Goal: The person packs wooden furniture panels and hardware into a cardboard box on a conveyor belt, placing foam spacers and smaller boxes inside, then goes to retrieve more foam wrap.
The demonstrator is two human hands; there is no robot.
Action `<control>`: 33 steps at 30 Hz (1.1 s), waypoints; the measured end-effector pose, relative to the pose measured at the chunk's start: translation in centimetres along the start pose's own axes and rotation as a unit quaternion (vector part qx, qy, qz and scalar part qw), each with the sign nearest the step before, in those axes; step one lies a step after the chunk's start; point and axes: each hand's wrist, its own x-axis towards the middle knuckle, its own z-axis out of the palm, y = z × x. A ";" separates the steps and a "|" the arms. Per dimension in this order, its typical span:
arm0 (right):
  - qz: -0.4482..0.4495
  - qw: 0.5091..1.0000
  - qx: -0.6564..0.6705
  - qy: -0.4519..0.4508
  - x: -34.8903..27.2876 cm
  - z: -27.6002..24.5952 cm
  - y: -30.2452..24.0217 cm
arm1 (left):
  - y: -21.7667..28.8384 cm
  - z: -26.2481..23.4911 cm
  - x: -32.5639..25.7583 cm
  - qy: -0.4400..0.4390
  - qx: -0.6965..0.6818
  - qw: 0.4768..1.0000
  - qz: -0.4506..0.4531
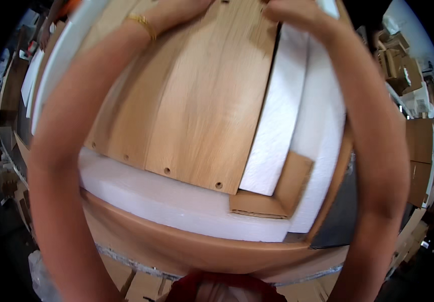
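Observation:
A light wooden panel (191, 100) with small drilled holes along its near edge lies tilted over white foam packing (176, 204) inside a brown carton (186, 246). My left hand (181, 10), with a gold bracelet on the wrist, reaches to the panel's far edge at the top of the view; most of the hand is cut off. My right hand (297, 15) grips the panel's far right corner with curled fingers. Both forearms stretch over the panel from the lower edge.
A brown cardboard corner piece (277, 194) sits on the foam at the near right. White foam strips (297, 100) run along the panel's right side. Stacked cardboard boxes (403, 65) stand at the far right, and cardboard scraps (10, 181) lie at the left.

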 end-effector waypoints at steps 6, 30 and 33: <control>0.080 0.995 0.059 -0.002 -0.2 1.2 -0.2 | -0.5 1.5 -0.2 0.101 -0.167 0.981 -0.020; 0.090 0.990 0.090 0.056 0.6 1.4 0.2 | 0.1 0.6 0.4 0.064 -0.147 0.984 -0.072; 0.118 0.979 0.127 0.109 0.5 1.1 0.3 | 0.2 0.3 -0.1 0.065 -0.192 0.975 -0.089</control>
